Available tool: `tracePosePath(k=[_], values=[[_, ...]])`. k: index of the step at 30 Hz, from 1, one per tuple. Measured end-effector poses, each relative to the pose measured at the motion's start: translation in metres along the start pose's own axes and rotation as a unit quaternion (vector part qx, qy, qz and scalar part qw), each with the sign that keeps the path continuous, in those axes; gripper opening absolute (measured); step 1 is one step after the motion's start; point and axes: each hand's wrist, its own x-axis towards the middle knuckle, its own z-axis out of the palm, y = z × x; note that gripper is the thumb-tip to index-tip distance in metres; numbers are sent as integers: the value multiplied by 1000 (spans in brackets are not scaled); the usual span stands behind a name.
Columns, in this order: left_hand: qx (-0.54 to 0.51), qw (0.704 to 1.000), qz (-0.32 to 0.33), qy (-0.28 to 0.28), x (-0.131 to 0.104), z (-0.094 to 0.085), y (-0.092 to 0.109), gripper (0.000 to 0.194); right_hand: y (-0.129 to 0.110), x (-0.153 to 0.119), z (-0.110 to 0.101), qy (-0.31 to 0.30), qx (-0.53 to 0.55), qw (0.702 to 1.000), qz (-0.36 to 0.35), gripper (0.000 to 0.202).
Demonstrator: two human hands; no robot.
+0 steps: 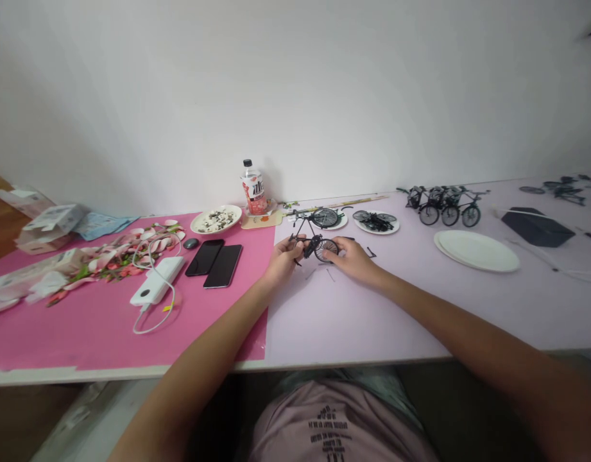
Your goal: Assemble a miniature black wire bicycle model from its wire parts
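Between my two hands, a small black model bicycle [313, 246] is held just above the lilac half of the table. My left hand [284, 260] is closed on its dark frame end, thumb and fingers pinching it. On the other side, my right hand [351, 258] grips the spoked wheel [327, 249] with the thumb across its lower rim. Just behind the hands, a plate [342, 222] carries black wheels and frame parts. A small black part [371, 252] lies to the right of my right hand, and thin dark pieces [330, 274] lie below the bicycle.
Black parts fill a plate [394, 226] at the back. Several assembled model bicycles [450, 206] stand farther right, behind stacked white plates [478, 251]. Leftward are two phones [222, 266], a power bank [156, 280], a drink bottle [255, 189] and artificial petals [126, 260].
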Motion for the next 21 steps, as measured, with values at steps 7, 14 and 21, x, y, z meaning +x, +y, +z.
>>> tracePosePath(k=[7,14,21], values=[[7,999,-25,-38,-7,7,5,39,-2,1,-1,-28,120,991,53,36],[30,998,-22,-47,-7,6,4,50,6,3,-3,-32,197,975,101,45],[35,999,-17,-31,-6,4,3,55,5,3,0,-25,248,961,118,39]])
